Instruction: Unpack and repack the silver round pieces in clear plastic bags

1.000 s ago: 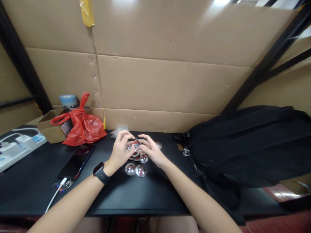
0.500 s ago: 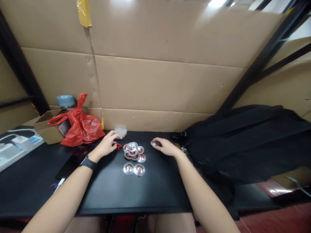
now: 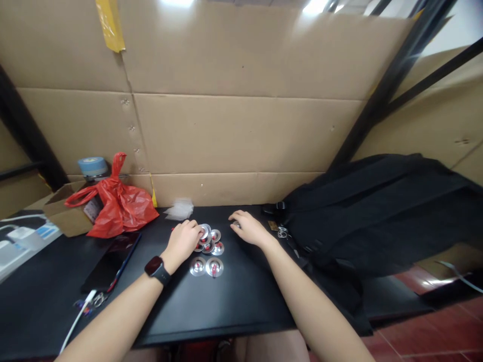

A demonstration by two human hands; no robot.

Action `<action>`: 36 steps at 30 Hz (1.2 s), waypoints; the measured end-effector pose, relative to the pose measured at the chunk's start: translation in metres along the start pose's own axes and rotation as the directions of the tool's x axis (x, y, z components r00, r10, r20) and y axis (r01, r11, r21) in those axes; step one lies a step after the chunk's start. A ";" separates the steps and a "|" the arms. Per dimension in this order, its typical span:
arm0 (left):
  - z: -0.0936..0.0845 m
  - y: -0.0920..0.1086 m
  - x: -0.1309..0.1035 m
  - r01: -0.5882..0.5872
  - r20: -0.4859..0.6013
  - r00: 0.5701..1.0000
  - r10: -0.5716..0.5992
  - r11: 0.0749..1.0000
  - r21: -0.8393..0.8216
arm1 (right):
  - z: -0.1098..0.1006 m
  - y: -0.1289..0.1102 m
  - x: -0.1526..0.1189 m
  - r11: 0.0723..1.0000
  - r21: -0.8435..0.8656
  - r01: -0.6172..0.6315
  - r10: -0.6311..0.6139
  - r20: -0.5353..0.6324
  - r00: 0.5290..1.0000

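Observation:
Small silver finger cymbals with domed middles and red cord lie in an overlapping pile point(image 3: 208, 246) on the black table. In front of the pile two more cymbals point(image 3: 214, 267) lie flat, side by side. My left hand point(image 3: 184, 239), with a dark watch on its wrist, is at the pile's left edge, fingers bent and closed on the rim of the upper cymbal point(image 3: 205, 231); its thumb is hidden. To the right of the pile, my right hand point(image 3: 247, 227) curls around a single cymbal point(image 3: 236, 224), mostly covered by the fingers.
Clear plastic bags point(image 3: 179, 209) lie behind my left hand. On the left are a phone point(image 3: 112, 259), a red plastic bag point(image 3: 121, 203), a cardboard box point(image 3: 68, 216) and a power strip point(image 3: 33, 246). A black backpack point(image 3: 377, 216) fills the right side; cardboard point(image 3: 234, 136) walls the back.
My left hand has moved right, from beside the red cord to the pile, uncovering the plastic bags. My right hand stays around its cymbal. The view has shifted slightly.

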State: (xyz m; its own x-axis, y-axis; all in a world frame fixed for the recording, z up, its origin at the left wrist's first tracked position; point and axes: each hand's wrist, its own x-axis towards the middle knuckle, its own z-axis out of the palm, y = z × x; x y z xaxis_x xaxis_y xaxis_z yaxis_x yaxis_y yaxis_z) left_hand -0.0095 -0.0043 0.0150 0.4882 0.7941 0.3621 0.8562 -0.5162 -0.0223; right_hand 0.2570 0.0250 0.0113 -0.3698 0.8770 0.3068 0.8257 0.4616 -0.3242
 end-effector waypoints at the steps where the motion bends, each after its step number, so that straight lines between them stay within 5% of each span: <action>1: 0.002 0.000 0.001 0.000 0.006 1.000 0.000 1.000 0.006 | 0.002 -0.006 0.000 0.999 0.036 0.035 -0.034 -0.014 0.999; 4: 0.006 -0.003 0.000 0.001 -0.010 1.000 -0.001 0.999 -0.036 | 0.007 -0.024 0.001 0.967 0.208 0.149 -0.140 -0.058 0.988; 7: 0.006 -0.006 -0.001 0.054 -0.047 0.996 -0.070 0.956 -0.290 | 0.013 -0.043 0.000 0.906 0.371 0.205 -0.183 -0.093 0.979; 11: 0.004 -0.007 -0.001 0.086 0.025 0.994 -0.110 0.600 -0.795 | 0.020 -0.063 -0.002 0.823 0.504 0.262 -0.213 -0.154 0.965; 13: 0.003 -0.006 -0.001 0.079 0.048 0.995 -0.083 0.429 -0.900 | 0.019 -0.072 -0.004 0.798 0.535 0.276 -0.210 -0.182 0.960; 15: 0.000 -0.003 -0.001 0.072 0.047 0.996 -0.077 0.369 -0.927 | 0.017 -0.078 -0.005 0.791 0.536 0.296 -0.222 -0.200 0.954; 17: -0.006 -0.001 -0.001 0.068 0.036 0.996 -0.087 0.396 -0.916 | 0.013 -0.080 -0.006 0.790 0.525 0.316 -0.240 -0.208 0.948; 20: -0.018 -0.008 -0.003 0.056 -0.021 0.992 -0.128 0.572 -0.818 | 0.008 -0.070 -0.003 0.823 0.489 0.289 -0.199 -0.228 0.953; 25: -0.027 -0.058 -0.009 0.020 -0.104 0.991 -0.081 0.874 -0.486 | -0.004 -0.019 0.004 0.938 0.346 0.030 0.066 -0.261 0.963; 30: -0.016 -0.088 -0.013 -0.028 -0.008 1.000 0.027 0.903 -0.428 | -0.009 0.025 0.001 0.973 0.185 -0.135 0.144 -0.035 0.989; 36: -0.006 -0.052 -0.011 -0.072 -0.054 0.997 0.055 0.920 -0.384 | -0.005 0.032 -0.001 0.972 0.203 -0.116 0.101 0.079 0.992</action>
State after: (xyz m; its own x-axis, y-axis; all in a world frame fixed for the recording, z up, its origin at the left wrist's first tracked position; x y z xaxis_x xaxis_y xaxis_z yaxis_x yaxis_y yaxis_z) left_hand -0.0607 0.0124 0.0179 0.5248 0.7457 0.4105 0.6879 -0.6555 0.3115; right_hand 0.2861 0.0387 0.0050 -0.3168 0.9271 0.2004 0.7591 0.3745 -0.5324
